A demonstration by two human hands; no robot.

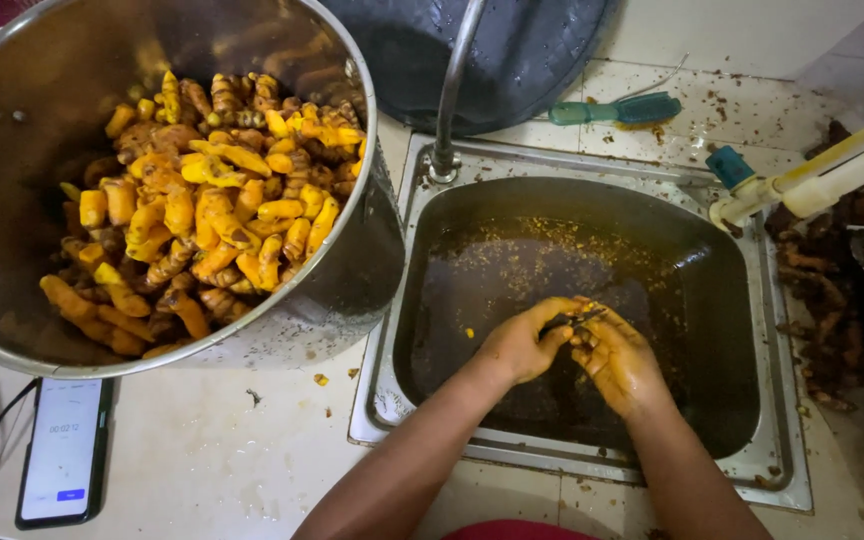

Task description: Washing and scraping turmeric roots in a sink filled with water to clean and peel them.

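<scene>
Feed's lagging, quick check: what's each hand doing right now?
Left hand: closed on a small dark tool over the sink.
Right hand: touching the tool; grip unclear.

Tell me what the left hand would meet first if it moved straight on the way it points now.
The left hand points right, at the right hand, which it almost touches over the sink. A small dark thing lies between them; it probably comes first.

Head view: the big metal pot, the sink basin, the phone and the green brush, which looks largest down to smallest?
1. Metal pot, though it sits nearer the camera
2. Sink basin
3. Phone
4. Green brush
</scene>
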